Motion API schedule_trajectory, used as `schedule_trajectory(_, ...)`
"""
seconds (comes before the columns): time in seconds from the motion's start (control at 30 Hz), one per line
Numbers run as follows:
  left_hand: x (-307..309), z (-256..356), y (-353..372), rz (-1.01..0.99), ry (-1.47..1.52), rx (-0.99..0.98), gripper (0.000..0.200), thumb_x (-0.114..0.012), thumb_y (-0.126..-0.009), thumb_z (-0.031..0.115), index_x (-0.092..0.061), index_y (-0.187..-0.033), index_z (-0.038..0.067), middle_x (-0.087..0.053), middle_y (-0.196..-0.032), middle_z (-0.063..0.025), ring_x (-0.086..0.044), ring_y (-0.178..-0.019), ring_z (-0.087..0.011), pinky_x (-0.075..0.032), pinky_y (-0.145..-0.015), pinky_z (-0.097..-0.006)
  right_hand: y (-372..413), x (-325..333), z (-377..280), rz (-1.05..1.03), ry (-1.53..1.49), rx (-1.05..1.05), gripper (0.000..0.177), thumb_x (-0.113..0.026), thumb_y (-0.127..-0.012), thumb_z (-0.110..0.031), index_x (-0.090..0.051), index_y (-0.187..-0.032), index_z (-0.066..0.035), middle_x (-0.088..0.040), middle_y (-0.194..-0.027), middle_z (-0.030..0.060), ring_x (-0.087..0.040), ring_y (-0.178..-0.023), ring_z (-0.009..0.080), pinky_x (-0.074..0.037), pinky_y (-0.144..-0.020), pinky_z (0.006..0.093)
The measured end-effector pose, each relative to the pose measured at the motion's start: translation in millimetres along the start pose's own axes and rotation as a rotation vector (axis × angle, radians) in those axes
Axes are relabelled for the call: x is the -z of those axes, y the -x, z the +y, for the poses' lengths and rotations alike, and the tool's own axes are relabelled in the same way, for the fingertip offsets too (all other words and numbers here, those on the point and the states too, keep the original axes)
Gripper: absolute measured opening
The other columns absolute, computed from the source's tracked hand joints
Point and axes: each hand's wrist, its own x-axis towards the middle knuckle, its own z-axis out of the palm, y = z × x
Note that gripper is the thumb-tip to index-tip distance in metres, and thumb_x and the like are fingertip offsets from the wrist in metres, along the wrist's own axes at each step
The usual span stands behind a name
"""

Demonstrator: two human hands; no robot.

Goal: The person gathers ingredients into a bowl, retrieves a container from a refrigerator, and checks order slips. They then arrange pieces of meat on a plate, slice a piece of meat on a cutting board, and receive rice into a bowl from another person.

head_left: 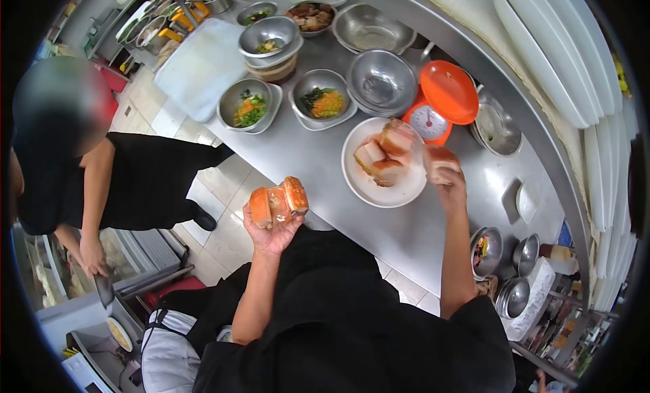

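Two or so chunks of pork belly (279, 202) with orange-brown skin rest in my left hand (274, 236), palm up, the fingers curled around them from below. My right hand (449, 184) is raised at the right side of a white plate (353, 178) and grips another pork belly piece (441, 164), slightly blurred by motion. On that plate lie several more pork belly pieces (387, 153), some showing pale fat. An orange kitchen scale (428, 122) with a round dial and an orange pan (449, 92) stands just behind the plate.
Metal bowls with chopped greens and an orange topping (323, 103) stand on the steel counter (318, 190). Stacked metal bowls (381, 81) and a white cutting board (202, 68) are farther back. White plates (548, 48) fill a shelf at right. A co-worker (95, 163) in black stands left.
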Motion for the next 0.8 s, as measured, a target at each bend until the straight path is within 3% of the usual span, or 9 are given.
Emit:
schedule_trajectory(0.07,-1.0,13.8,1.5,0.045,0.029,-0.065,0.072,-0.052,-0.075,0.056,-0.046,-0.125,0.005,-0.05,-0.121,-0.0167,-0.054,-0.104,-0.035,-0.052,-0.075,-0.047,1.7,4.5,20.3,0.125,-0.234,0.022,0.042,-0.057,-0.076,-0.014,-0.051,-0.117,-0.006,-0.057,-0.108,0.0092,-0.058,-0.096,0.0255,-0.049,-0.087,0.0417)
schedule_trajectory(0.13,6.6,31.2,4.3,-0.03,-0.005,-0.005,0.075,-0.053,-0.074,0.057,-0.044,-0.127,0.005,-0.05,-0.122,-0.0172,-0.053,-0.107,-0.0363,-0.051,-0.078,-0.0494,19.2,-29.6,7.1,0.276,-0.516,-0.06,0.043,-0.055,-0.078,-0.017,-0.05,-0.119,-0.007,-0.056,-0.112,0.0101,-0.058,-0.099,0.0266,-0.049,-0.088,0.0448)
schedule_trajectory(0.23,8.7,54.5,7.8,-0.166,0.034,0.017,0.078,-0.054,-0.072,0.058,-0.043,-0.129,0.006,-0.049,-0.124,-0.0171,-0.05,-0.11,-0.037,-0.049,-0.081,-0.052,45.0,-64.6,14.1,0.231,-0.455,0.003,0.045,-0.056,-0.076,-0.012,-0.049,-0.121,-0.007,-0.056,-0.116,0.0117,-0.056,-0.106,0.0283,-0.048,-0.089,0.0456)
schedule_trajectory(0.3,11.2,66.2,12.2,-0.183,0.052,0.011,0.08,-0.055,-0.071,0.059,-0.042,-0.13,0.007,-0.048,-0.125,-0.0172,-0.049,-0.112,-0.0372,-0.047,-0.083,-0.0529,57.6,-75.5,20.1,0.081,-0.279,0.042,0.053,-0.058,-0.072,-0.007,-0.047,-0.123,-0.004,-0.053,-0.121,0.0131,-0.052,-0.113,0.0301,-0.046,-0.093,0.0442)
schedule_trajectory(0.4,16.7,79.7,16.4,-0.207,0.066,0.034,0.083,-0.056,-0.069,0.062,-0.042,-0.131,0.008,-0.046,-0.128,-0.0174,-0.048,-0.113,-0.0376,-0.043,-0.089,-0.0557,67.4,-101.9,42.0,-0.072,-0.365,-0.062,0.063,-0.059,-0.066,-0.001,-0.041,-0.126,0.001,-0.052,-0.119,0.0162,-0.052,-0.111,0.0305,-0.044,-0.096,0.0408)
schedule_trajectory(0.47,17.1,85.6,18.7,-0.228,0.07,0.037,0.084,-0.056,-0.069,0.063,-0.041,-0.131,0.009,-0.046,-0.129,-0.0176,-0.048,-0.113,-0.0378,-0.04,-0.092,-0.0575,91.0,-169.1,36.6,-0.336,-0.148,-0.027,0.072,-0.064,-0.063,0.001,-0.038,-0.13,-0.002,-0.046,-0.127,0.0145,-0.049,-0.116,0.0286,-0.043,-0.098,0.0395)
schedule_trajectory(0.53,16.5,89.6,26.5,-0.218,0.068,0.017,0.086,-0.056,-0.068,0.065,-0.041,-0.132,0.01,-0.045,-0.13,-0.0174,-0.047,-0.114,-0.0384,-0.034,-0.095,-0.0612,101.3,-227.9,41.9,-0.547,-0.163,0.045,0.088,-0.072,-0.056,0.001,-0.033,-0.134,-0.004,-0.044,-0.128,0.0136,-0.048,-0.117,0.0269,-0.042,-0.098,0.0388)
schedule_trajectory(0.6,20.4,96.7,38.1,-0.215,0.067,-0.008,0.085,-0.055,-0.068,0.066,-0.041,-0.132,0.011,-0.045,-0.131,-0.0159,-0.046,-0.115,-0.0393,-0.03,-0.097,-0.0633,104.4,-271.3,53.5,-0.714,-0.192,-0.053,0.098,-0.078,-0.05,0.001,-0.029,-0.135,-0.005,-0.042,-0.128,0.0117,-0.046,-0.119,0.0247,-0.04,-0.1,0.0372)
schedule_trajectory(0.8,27.1,115.6,86.6,-0.174,0.141,-0.176,0.079,-0.057,-0.07,0.06,-0.044,-0.13,0.01,-0.048,-0.126,-0.0174,-0.046,-0.114,-0.0359,-0.026,-0.1,-0.0632,115.2,-319.4,87.8,-0.96,0.031,-0.086,0.094,-0.08,-0.052,-0.006,-0.032,-0.133,-0.004,-0.044,-0.124,0.0088,-0.041,-0.121,0.0197,-0.032,-0.103,0.0336)
